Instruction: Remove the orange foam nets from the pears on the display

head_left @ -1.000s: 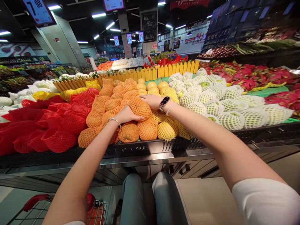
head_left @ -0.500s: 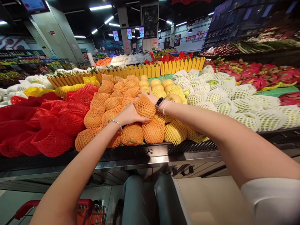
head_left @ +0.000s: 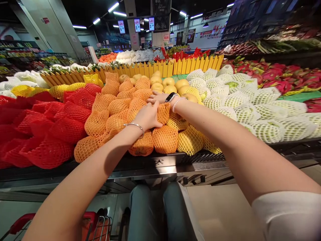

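At twelve o'clock, the left hand (head_left: 147, 117) has its fingers (head_left: 154, 112) pressed together on an orange-netted fruit (head_left: 163, 113), the right hand (head_left: 160, 97) lies flat just beyond, and no fruit is lifted.

Foam-netted fruit (head_left: 117, 115) is heaped at the middle of the produce display (head_left: 160, 164), against its near edge, with the left hand (head_left: 147, 116) laid on it and the right hand (head_left: 159, 97) placed just behind it. Further netted fruit (head_left: 47, 134) is piled to the left, netted pears (head_left: 250, 113) to the right, and bare pears (head_left: 160, 83) behind, before a low picket fence (head_left: 160, 68). Dragon fruit (head_left: 276, 75) is set beyond the right-hand pile, and a shopping cart (head_left: 97, 227) is placed below the near edge, left of centre
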Demonstrator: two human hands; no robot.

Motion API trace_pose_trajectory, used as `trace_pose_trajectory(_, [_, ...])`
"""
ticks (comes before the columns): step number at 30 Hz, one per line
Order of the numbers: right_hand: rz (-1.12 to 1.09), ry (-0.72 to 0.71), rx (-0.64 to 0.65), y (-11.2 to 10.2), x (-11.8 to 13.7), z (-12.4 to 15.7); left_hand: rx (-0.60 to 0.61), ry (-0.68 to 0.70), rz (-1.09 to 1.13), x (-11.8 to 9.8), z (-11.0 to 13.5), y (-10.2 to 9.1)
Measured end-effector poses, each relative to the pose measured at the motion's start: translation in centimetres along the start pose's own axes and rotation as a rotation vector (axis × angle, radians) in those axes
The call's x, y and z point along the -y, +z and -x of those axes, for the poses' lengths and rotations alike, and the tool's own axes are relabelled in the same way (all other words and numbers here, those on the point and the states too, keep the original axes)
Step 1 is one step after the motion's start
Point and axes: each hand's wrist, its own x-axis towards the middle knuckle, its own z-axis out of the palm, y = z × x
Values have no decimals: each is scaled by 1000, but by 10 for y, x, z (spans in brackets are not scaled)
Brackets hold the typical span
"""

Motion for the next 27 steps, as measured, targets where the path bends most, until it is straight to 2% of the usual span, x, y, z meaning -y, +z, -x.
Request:
trace_pose_trajectory(5, [-38, 86, 113, -21, 1, 8, -62, -2, -126, 3, 6, 7])
trace_pose_trajectory(8, [-161, 185, 109, -42, 12, 21, -78, -39, -141, 3, 8, 12])
trace_pose_trajectory(10, [-247, 207, 82, -55, 23, 36, -23, -66, -118, 5, 6, 12])
trace_pose_trajectory(13, [-389, 146, 91, -65, 40, 65, 127, -50, -52, 16, 3, 8])
trace_pose_trajectory(17, [-478, 120, 122, -60, 61, 97, 198, 67, 67, 38, 5, -8])
trace_pose_trajectory(19, [-466, 139, 124, -53, 71, 106, 255, 89, 19, 43, 7, -17])
trace_pose_trajectory(22, [-372, 198, 67, -42, 86, 109, 345, 57, -170, 39, 11, -27])
trace_pose_trajectory(25, [-237, 279, 5, -34, 99, 104, 355, 60, -320, 27, 13, -31])
trace_pose_trajectory(27, [-185, 285, 31, -33, 103, 98, 360, 60, -364, 20, 15, -31])
